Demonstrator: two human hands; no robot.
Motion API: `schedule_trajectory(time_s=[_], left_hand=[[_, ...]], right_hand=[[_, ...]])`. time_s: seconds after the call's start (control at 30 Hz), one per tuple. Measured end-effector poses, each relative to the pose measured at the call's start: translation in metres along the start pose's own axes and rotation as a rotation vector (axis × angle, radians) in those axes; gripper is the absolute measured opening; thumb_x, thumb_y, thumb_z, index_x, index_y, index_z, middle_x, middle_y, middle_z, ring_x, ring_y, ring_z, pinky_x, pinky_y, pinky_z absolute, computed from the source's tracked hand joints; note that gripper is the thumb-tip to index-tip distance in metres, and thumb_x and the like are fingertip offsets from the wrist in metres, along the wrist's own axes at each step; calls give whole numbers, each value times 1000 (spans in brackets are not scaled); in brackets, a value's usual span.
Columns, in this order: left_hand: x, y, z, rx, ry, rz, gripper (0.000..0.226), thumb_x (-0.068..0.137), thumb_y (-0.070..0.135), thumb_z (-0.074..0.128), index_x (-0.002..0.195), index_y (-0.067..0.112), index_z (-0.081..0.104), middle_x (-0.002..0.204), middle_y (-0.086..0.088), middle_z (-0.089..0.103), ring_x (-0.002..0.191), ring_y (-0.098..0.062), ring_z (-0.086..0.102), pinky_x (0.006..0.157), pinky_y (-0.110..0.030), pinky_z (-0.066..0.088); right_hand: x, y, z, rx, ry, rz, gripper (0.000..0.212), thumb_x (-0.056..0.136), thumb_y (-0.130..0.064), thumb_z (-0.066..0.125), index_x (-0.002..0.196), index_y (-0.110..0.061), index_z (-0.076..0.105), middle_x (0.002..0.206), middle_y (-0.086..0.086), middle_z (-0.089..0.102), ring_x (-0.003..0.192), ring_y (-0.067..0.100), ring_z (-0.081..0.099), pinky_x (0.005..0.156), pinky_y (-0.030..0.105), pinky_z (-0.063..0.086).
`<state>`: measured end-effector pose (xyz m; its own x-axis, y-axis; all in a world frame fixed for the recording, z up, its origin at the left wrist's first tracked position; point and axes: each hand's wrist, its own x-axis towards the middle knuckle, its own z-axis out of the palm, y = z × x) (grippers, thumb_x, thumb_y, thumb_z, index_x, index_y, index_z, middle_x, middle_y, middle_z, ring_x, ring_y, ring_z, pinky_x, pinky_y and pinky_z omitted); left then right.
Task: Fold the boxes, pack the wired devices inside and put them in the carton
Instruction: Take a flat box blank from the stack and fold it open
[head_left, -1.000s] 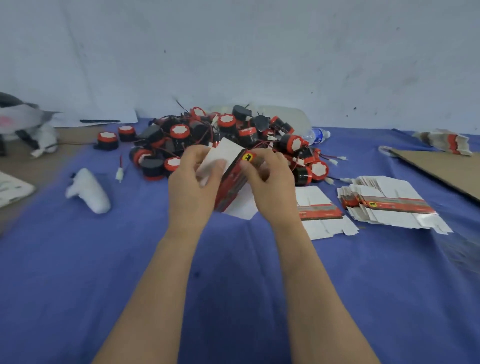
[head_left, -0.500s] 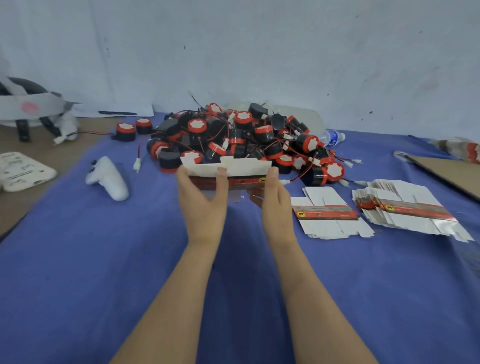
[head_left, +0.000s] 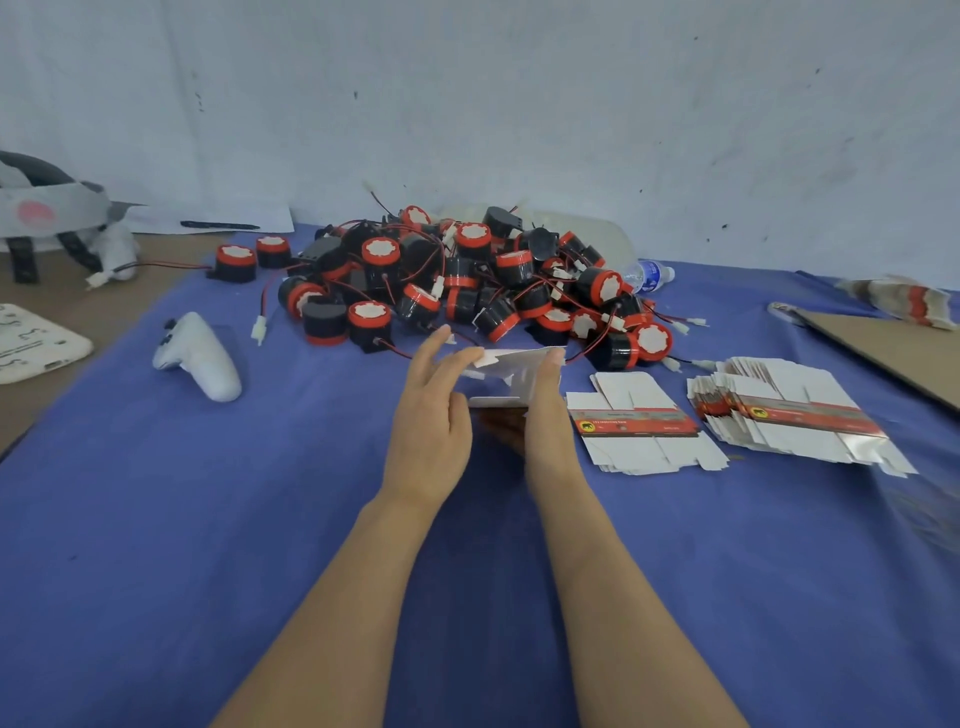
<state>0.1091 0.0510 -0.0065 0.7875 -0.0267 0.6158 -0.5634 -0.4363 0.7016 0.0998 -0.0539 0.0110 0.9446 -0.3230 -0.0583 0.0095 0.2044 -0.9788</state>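
Blue cloth (head_left: 156, 519) covers the table under my arms, and a marked white wall (head_left: 519, 104) rises behind it. Between my hands I hold one partly folded white box (head_left: 511, 379) just above the cloth, close in front of the heap of wired devices (head_left: 467, 280), black with red bands. My left hand (head_left: 431, 421) has its fingers straight, with the thumb on the box's left edge. My right hand (head_left: 548, 426) lies flat along the box's right side, fingers straight as well. The box is pressed between the two hands, not pinched, and they hide its lower part.

The heap has too many devices to count, and it hides most of one water bottle (head_left: 647, 274) lying behind it. Two more devices (head_left: 236, 262) stand apart at the heap's left end. Two stacks of flat boxes lie to the right of my hands: a near stack (head_left: 641, 431) and a far stack (head_left: 789, 415). Past them, at the right edge, is one sheet of brown cardboard (head_left: 893, 348); I cannot tell whether it is part of a carton. On the left lie one white controller (head_left: 197, 358) and one headset (head_left: 47, 208).
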Motion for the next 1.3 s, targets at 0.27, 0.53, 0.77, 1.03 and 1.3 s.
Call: schedule_trajectory(time_s=[0.27,0.53,0.77,1.03,1.3], left_hand=[[1,3,-2,-22,25,2,44,88,-15,40,107,16,64,157,-1,20,125,23,19,88,10,21],[2,-3,-2,-51,-20,-93,26,94,-6,42,96,3,66,149,-2,40,134,-16,39,100,-4,31],[-3,11,-4,-270,-55,-52,46,95,37,35,139,26,44,123,43,47,114,12,49,94,-9,39],[5,3,-6,-347,-129,-323,48,98,34,46,145,30,34,150,6,34,134,-8,39,109,-24,35],[5,0,-6,-369,-104,-337,40,101,28,44,140,34,39,143,0,44,127,-22,48,102,-47,46]], right_hand=[[-3,-2,1,79,-6,30,47,93,-65,31,92,-29,61,103,15,70,98,30,67,79,36,55],[7,3,-4,-117,32,-106,21,97,-18,46,111,-14,61,103,8,67,80,14,68,59,22,55],[9,-2,-20,83,-32,52,9,92,-22,61,98,-16,64,103,13,66,91,24,68,73,33,59],[10,-3,-18,246,-24,100,11,92,-9,59,96,-19,63,94,9,68,84,24,69,64,29,59],[6,1,-17,54,-223,3,36,89,-1,60,123,-15,55,120,11,63,106,24,65,78,30,58]])
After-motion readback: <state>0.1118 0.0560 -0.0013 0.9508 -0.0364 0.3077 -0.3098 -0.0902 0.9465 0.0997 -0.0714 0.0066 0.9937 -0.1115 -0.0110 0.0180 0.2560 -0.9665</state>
